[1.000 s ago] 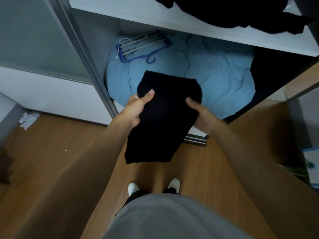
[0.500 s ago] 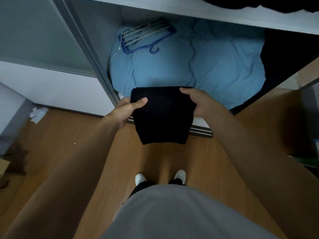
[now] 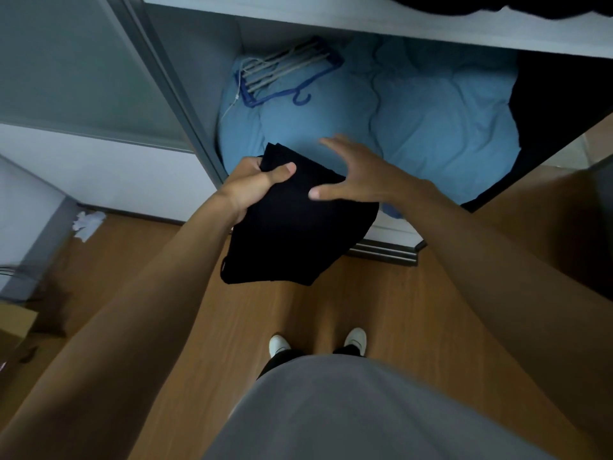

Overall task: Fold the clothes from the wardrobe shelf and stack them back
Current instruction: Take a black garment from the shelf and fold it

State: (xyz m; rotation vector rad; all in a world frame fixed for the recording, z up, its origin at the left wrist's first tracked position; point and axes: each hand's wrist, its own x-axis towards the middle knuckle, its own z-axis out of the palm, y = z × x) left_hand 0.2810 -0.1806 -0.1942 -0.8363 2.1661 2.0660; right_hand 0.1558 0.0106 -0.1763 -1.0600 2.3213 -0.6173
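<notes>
Gripping black garment (image 3: 298, 234) w/ left hand (image 3: 255, 187) | right hand (image 3: 358, 174) splayed, thumb maybe touching it

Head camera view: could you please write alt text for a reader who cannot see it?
A person's left hand grips a folded black garment in front of an open wardrobe, while the right hand is open with fingers spread over its edge. Behind lie blue bedding and hangers.

Dim light, wooden floor (image 3: 365, 293), white wall (image 3: 116, 167), grey sliding door (image 3: 66, 61).
</notes>
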